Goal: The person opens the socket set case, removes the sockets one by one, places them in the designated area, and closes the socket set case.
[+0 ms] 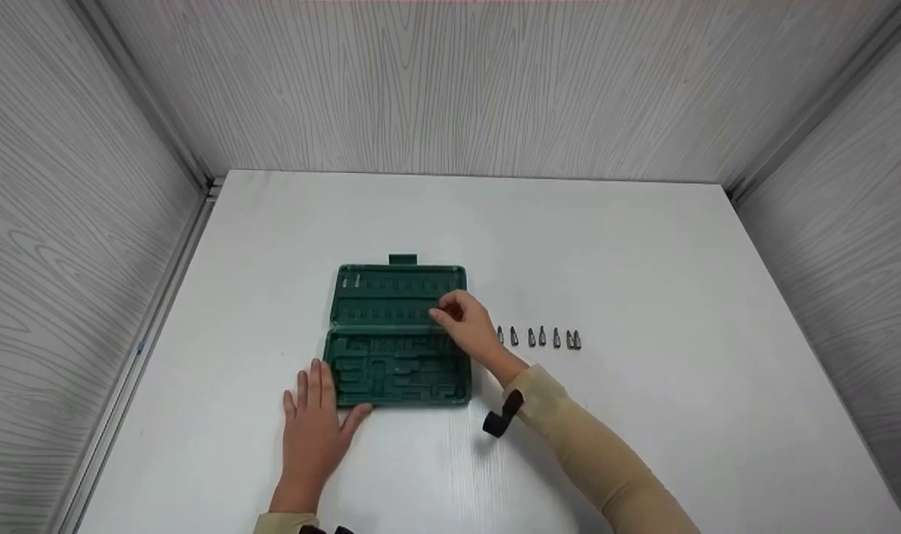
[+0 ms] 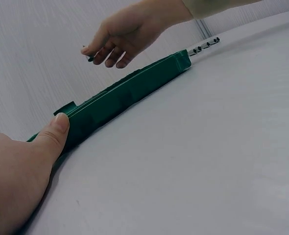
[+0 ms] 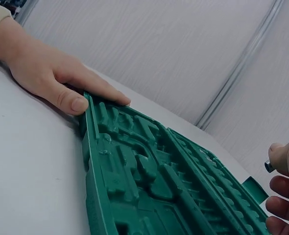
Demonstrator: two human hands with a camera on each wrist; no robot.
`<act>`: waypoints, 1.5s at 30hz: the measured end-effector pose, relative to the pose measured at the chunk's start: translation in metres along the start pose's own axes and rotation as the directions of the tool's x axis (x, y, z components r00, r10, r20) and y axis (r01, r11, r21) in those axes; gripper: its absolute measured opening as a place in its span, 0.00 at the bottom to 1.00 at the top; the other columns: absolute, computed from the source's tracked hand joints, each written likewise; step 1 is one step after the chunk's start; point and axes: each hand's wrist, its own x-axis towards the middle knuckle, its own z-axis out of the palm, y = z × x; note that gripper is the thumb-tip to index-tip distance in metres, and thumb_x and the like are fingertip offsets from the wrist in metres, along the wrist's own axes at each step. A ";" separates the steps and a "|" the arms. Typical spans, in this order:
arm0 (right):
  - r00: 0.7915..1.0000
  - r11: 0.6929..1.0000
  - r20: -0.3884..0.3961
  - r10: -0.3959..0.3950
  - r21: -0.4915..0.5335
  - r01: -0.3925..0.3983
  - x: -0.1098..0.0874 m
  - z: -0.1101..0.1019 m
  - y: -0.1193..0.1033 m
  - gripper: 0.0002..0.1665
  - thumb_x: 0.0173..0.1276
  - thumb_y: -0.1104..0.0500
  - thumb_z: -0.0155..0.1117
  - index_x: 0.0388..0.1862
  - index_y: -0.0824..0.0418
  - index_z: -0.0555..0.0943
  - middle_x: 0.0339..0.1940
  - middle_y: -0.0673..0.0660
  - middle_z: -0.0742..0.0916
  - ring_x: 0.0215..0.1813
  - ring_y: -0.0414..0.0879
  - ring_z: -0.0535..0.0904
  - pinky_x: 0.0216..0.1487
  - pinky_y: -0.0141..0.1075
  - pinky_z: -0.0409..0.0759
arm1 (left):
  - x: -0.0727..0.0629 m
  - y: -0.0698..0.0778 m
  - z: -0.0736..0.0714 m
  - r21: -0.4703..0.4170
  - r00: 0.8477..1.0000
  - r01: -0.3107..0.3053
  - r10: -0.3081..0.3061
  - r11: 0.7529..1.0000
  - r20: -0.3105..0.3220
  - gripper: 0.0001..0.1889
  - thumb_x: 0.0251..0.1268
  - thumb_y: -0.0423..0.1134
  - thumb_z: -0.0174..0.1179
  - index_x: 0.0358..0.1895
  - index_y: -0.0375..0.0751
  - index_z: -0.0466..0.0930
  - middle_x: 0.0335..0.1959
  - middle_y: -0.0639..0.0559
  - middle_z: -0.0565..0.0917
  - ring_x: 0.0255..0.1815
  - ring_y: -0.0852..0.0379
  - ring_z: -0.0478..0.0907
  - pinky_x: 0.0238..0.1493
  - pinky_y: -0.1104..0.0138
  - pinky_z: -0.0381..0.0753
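A green plastic tool case [image 1: 398, 389] lies opened flat on the table, its moulded slots facing up. My left hand [image 1: 313, 430] rests at its near left corner, fingers straight along the left side and thumb against the front edge. My right hand [image 1: 471, 330] hovers over the right part of the lid half and pinches a small screwdriver bit [image 3: 268, 166] between thumb and fingers. Two bits [image 1: 357, 281] sit in the upper left slots of the lid half.
Several more screwdriver bits [image 1: 542, 336] stand in a row on the white table [image 1: 643, 259], right of the case. A latch tab [image 1: 403, 259] sticks out from the case's far edge. Wood-grain panels [image 1: 420, 89] enclose the table at the back and sides.
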 end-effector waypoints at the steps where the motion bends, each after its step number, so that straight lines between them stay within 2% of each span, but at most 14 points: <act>1: 1.000 1.000 -0.005 0.004 0.002 -0.004 -0.003 -0.002 0.002 0.11 0.67 0.53 0.61 0.40 0.59 0.75 0.35 0.52 0.78 0.36 0.44 0.71 0.36 0.35 0.72 | 0.000 0.000 0.000 0.000 1.000 0.001 -0.001 1.000 0.001 0.49 0.61 0.66 0.49 0.72 0.31 0.44 0.73 0.37 0.48 0.72 0.37 0.44 0.65 0.41 0.43; 13: 0.998 0.999 -0.059 -0.013 -0.045 0.010 -0.030 -0.033 0.021 0.10 0.65 0.55 0.63 0.37 0.60 0.76 0.34 0.52 0.79 0.35 0.44 0.73 0.36 0.36 0.73 | 0.001 0.000 0.002 0.005 1.000 -0.001 0.001 1.000 -0.010 0.50 0.61 0.66 0.49 0.72 0.31 0.45 0.73 0.37 0.48 0.72 0.37 0.45 0.65 0.41 0.44; 23: 0.992 0.998 -0.115 0.059 -0.028 -0.063 -0.057 -0.062 0.038 0.09 0.63 0.57 0.65 0.35 0.60 0.77 0.33 0.51 0.80 0.36 0.45 0.73 0.37 0.36 0.72 | 0.002 0.000 0.002 0.009 0.999 0.019 -0.020 1.000 0.028 0.50 0.61 0.68 0.46 0.73 0.31 0.42 0.73 0.38 0.46 0.72 0.37 0.42 0.65 0.42 0.41; 32: 0.974 0.996 -0.214 0.081 -0.018 -0.087 -0.074 -0.095 0.050 0.09 0.62 0.60 0.66 0.34 0.63 0.77 0.32 0.53 0.81 0.35 0.46 0.74 0.35 0.33 0.72 | 0.000 0.000 0.001 0.003 0.999 0.024 -0.024 1.000 0.034 0.50 0.61 0.68 0.46 0.73 0.32 0.42 0.73 0.38 0.46 0.72 0.37 0.42 0.65 0.41 0.41; 39: 0.945 0.983 -0.279 0.170 -0.026 -0.184 -0.088 -0.124 0.059 0.12 0.62 0.57 0.66 0.37 0.64 0.77 0.34 0.55 0.81 0.37 0.46 0.74 0.37 0.33 0.71 | 0.001 -0.001 0.001 0.002 0.999 0.020 -0.020 1.000 0.029 0.50 0.61 0.68 0.46 0.73 0.32 0.42 0.74 0.38 0.46 0.72 0.37 0.42 0.65 0.42 0.41; 45: 0.889 0.962 -0.391 0.238 -0.035 -0.272 -0.097 -0.155 0.070 0.13 0.63 0.56 0.65 0.38 0.65 0.77 0.35 0.57 0.81 0.38 0.46 0.73 0.36 0.32 0.70 | 0.000 0.000 0.001 0.001 0.999 0.015 -0.015 1.000 0.029 0.50 0.61 0.67 0.47 0.73 0.31 0.42 0.73 0.38 0.46 0.72 0.37 0.42 0.65 0.42 0.41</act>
